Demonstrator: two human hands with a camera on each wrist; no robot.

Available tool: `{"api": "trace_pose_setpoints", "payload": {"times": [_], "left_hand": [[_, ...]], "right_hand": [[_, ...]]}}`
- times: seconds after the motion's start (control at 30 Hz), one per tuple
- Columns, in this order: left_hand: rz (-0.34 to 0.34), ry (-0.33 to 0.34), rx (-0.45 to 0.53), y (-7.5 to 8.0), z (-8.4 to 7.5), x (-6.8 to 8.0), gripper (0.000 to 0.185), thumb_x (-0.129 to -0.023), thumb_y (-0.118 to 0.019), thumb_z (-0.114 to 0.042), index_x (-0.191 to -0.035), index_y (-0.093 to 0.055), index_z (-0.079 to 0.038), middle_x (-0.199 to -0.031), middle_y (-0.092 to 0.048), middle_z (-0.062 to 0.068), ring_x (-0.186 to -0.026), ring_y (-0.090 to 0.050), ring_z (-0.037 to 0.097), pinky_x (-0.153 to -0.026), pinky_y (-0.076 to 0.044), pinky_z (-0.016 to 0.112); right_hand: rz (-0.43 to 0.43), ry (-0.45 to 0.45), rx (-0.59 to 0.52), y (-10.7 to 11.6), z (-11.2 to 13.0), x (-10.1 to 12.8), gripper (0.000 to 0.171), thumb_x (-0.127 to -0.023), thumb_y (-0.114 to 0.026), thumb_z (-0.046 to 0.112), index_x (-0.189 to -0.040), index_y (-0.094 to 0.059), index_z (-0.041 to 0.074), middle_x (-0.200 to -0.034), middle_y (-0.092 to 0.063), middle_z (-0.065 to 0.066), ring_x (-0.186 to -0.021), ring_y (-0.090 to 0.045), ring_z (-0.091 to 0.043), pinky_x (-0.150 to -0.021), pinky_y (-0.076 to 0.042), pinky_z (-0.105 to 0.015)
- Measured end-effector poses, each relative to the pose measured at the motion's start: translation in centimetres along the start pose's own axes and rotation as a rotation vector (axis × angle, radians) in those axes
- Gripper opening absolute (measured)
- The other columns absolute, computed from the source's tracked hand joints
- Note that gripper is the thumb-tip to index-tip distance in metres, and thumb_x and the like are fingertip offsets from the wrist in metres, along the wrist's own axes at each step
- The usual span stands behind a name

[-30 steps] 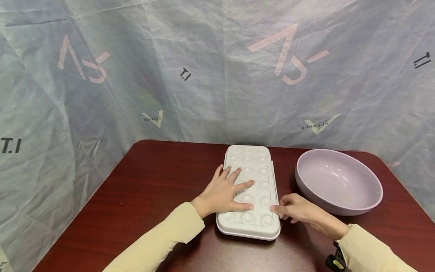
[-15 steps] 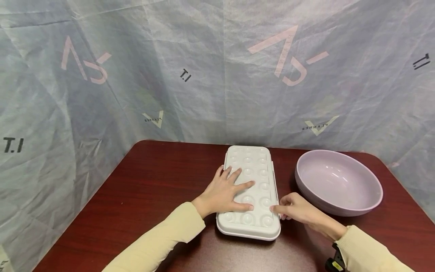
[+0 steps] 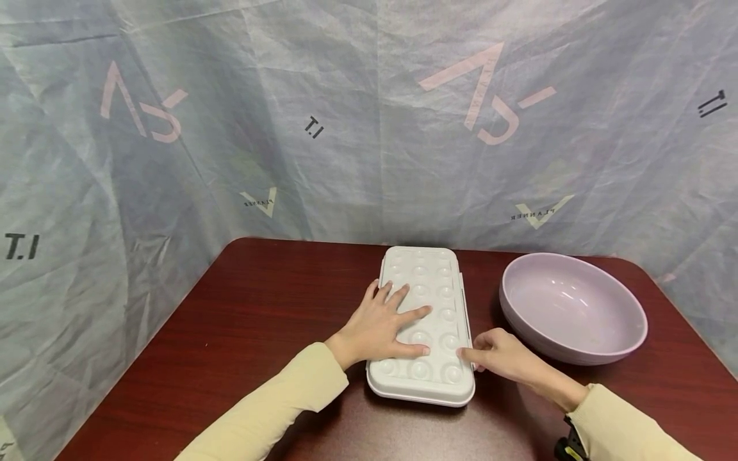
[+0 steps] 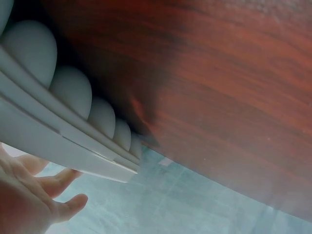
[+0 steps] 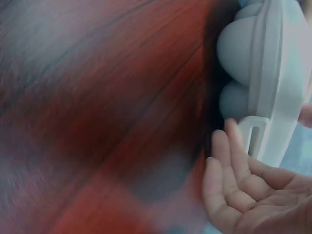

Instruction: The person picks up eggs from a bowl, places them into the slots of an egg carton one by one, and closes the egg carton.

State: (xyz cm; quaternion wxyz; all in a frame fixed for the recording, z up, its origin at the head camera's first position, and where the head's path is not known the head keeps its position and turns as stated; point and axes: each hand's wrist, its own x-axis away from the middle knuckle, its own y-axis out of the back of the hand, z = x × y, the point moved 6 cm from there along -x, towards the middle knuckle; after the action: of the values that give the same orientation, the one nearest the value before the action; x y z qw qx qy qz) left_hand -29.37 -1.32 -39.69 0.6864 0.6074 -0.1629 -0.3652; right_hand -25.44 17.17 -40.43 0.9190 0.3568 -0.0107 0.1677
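While left hand (image 3: 385, 323) lies flat, fingers spread, on white egg box (image 3: 423, 323) mid-table (image 3: 242, 333), likely steadying it, right hand (image 3: 500, 357) fingers, loosely curled, touch the side latch (image 5: 257, 134); lilac bowl (image 3: 572, 307) sits beside.

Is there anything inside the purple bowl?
No, the purple bowl on the table shows only its smooth bare inside in the head view.

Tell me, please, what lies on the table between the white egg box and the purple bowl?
In the head view, only bare dark red table separates the white egg box from the purple bowl; nearer the camera, the right hand touches the box's edge.
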Motion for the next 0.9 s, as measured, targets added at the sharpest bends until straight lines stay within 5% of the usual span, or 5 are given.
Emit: {"api": "trace_pose_setpoints", "payload": {"times": [0.2, 0.53, 0.9], "left_hand": [[0.018, 0.007, 0.012, 0.0, 0.1, 0.1, 0.071, -0.077, -0.022, -0.08, -0.139, -0.031, -0.045, -0.143, -0.037, 0.011, -0.129, -0.034, 0.04, -0.105, -0.019, 0.058], [0.009, 0.002, 0.016, -0.2, 0.0, 0.1, 0.071, -0.077, -0.021, -0.08, -0.139, -0.031, -0.045, -0.143, -0.037, 0.012, -0.13, -0.034, 0.041, -0.105, -0.019, 0.058], [0.003, 0.0, 0.034, -0.3, 0.1, 0.0, 0.071, -0.078, -0.023, -0.079, -0.139, -0.03, -0.045, -0.143, -0.037, 0.012, -0.13, -0.033, 0.041, -0.105, -0.019, 0.056]], "right_hand": [[-0.023, 0.042, 0.148, 0.0, 0.9, 0.6, 0.031, -0.081, -0.064, 0.036, -0.066, -0.064, 0.008, -0.057, -0.056, 0.004, -0.055, -0.047, -0.008, -0.049, -0.038, -0.025], [0.028, 0.055, 0.061, -0.5, -0.1, 0.3, 0.037, -0.082, -0.062, 0.035, -0.063, -0.058, 0.004, -0.057, -0.056, 0.0, -0.052, -0.045, -0.007, -0.047, -0.035, -0.022], [-0.116, 0.109, 0.062, -0.5, -0.6, 0.3, 0.031, -0.083, -0.061, 0.03, -0.06, -0.063, 0.009, -0.05, -0.057, 0.002, -0.048, -0.045, -0.001, -0.046, -0.036, -0.02]]}}
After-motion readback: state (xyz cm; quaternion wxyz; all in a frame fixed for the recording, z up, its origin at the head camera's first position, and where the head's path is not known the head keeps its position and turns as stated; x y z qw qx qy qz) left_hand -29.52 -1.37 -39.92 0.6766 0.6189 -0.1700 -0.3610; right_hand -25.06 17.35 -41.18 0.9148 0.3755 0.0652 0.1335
